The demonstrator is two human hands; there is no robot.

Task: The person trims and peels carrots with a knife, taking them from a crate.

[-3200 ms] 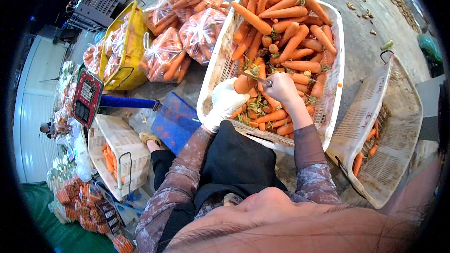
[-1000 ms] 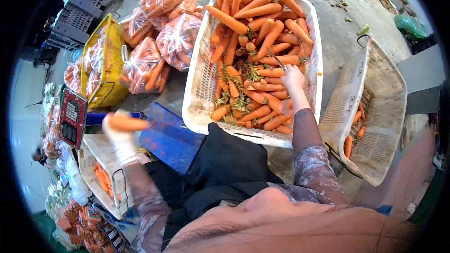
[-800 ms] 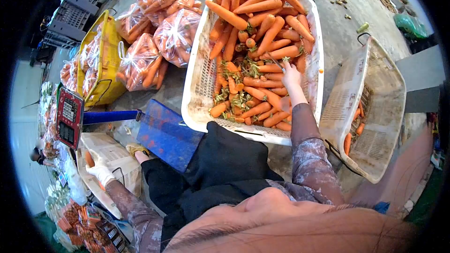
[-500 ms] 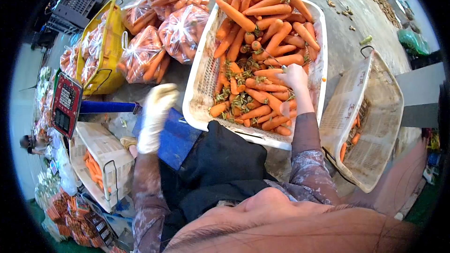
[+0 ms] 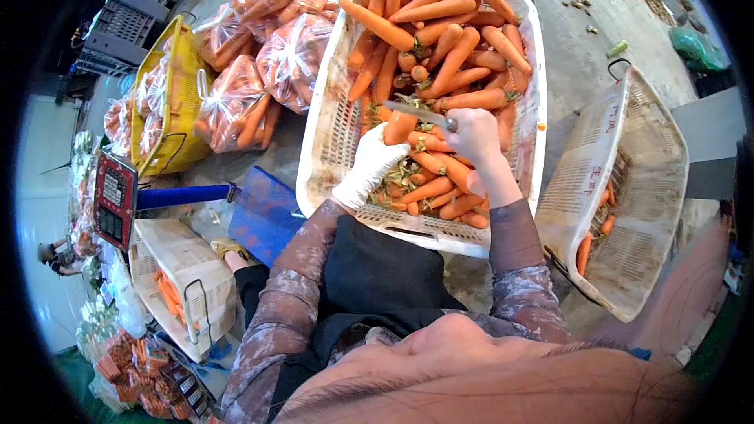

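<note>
A large white crate [image 5: 314, 169] full of carrots stands in front of me. My left hand [image 5: 371, 166], in a white glove, grips a carrot [image 5: 400, 127] by its lower part, its top end pointing away from me. The bare fingers of my right hand [image 5: 473, 135] are wrapped round the handle of a knife [image 5: 416, 112]. Its blade reaches left across the top of the held carrot, at the leafy end. Loose carrots [image 5: 448, 59] fill the far part of the crate. Below my hands lie more carrots [image 5: 444, 188] among cut leafy tops [image 5: 400, 177].
Bagged carrots [image 5: 294, 59] stand left of the crate, near a yellow crate [image 5: 177, 102]. A scale display [image 5: 115, 200] and its blue platform [image 5: 263, 212] are at the left. White crates with some carrots stand right [image 5: 644, 212] and lower left [image 5: 204, 259]. A person [image 5: 59, 257] is far left.
My left hand has swung from outside the crate, at its left, into it and now holds a carrot. My right hand has moved slightly left and down, bringing the knife to that carrot.
</note>
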